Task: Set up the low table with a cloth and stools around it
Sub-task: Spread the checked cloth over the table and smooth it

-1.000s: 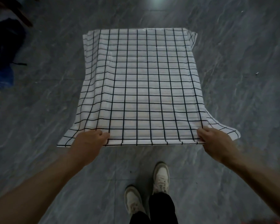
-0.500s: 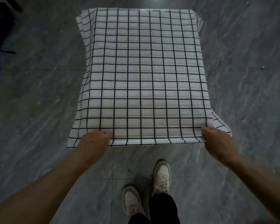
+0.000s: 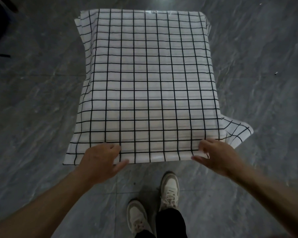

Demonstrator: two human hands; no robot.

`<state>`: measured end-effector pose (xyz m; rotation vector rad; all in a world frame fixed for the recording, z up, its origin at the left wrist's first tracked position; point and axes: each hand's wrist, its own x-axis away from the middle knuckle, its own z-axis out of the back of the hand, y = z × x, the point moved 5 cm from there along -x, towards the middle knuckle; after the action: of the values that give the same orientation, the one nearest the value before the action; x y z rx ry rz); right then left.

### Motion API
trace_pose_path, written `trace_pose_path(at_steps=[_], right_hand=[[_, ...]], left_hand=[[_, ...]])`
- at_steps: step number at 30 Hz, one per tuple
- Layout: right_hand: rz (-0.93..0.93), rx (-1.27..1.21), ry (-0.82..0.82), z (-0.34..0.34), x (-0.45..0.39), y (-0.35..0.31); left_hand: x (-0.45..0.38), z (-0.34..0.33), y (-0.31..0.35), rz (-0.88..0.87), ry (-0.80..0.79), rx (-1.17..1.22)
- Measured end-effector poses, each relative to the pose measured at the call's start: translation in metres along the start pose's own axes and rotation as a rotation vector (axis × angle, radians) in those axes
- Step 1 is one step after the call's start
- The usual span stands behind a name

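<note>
You are squaring the checked cloth [image 3: 151,79] on the low table, so judge the overhang before you let go. The table itself is hidden under the fabric; only its flat top and edges show through as the shape the cloth takes. On the left the fabric drops in soft folds, and at the near right corner a flap [image 3: 237,133] juts out onto the grey tiled floor [image 3: 41,100] side, so the drape looks uneven. Draw the near hem straight toward you with equal tension on both sides, keep the black grid lines parallel to the table edge, and then tuck or smooth that right flap down. Do not tug hard: the cloth looks light and would likely slide off the far edge.

Your left hand [image 3: 100,160] lies on the near hem, left of centre, with the fingers curled onto the fabric and the thumb stretched out to the right along the edge; whether it truly pinches the hem I cannot tell. Your right hand [image 3: 218,155] sits at the near hem toward the right corner, fingers bent over the edge and the thumb pointing left; it seems to pinch the hem between them.

The cloth spreads away from both hands, covering the table to the far side. Your 2 shoes [image 3: 169,188] stand just near of the hem. No stools are in view.
</note>
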<state>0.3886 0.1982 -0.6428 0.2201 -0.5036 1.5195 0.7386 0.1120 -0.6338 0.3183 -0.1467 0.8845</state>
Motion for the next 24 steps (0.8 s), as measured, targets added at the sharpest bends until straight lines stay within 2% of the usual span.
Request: trace_pose_path(at_steps=[3, 5, 7, 14, 19, 24], right_hand=[[0.127, -0.072, 0.234, 0.026, -0.008, -0.025], [0.173, -0.062, 0.328, 0.036, -0.020, -0.038], [0.166, -0.033, 0.317, 0.039, -0.037, -0.049], [0.219, 0.115, 0.122, 0.006, -0.088, -0.064], [0.254, 0.184, 0.205, -0.006, -0.089, -0.053], [0.195, 0.207, 0.275, -0.006, -0.087, -0.025]], left_hand=[[-0.015, 0.017, 0.002, -0.024, 0.174, 0.007], [-0.030, 0.025, 0.003, -0.035, 0.235, -0.005], [-0.046, 0.027, 0.006, -0.046, 0.233, -0.014], [-0.087, -0.005, 0.006, -0.064, 0.059, -0.106], [-0.087, -0.020, 0.000, -0.079, 0.082, -0.190], [-0.089, -0.021, 0.000, -0.072, 0.087, -0.204]])
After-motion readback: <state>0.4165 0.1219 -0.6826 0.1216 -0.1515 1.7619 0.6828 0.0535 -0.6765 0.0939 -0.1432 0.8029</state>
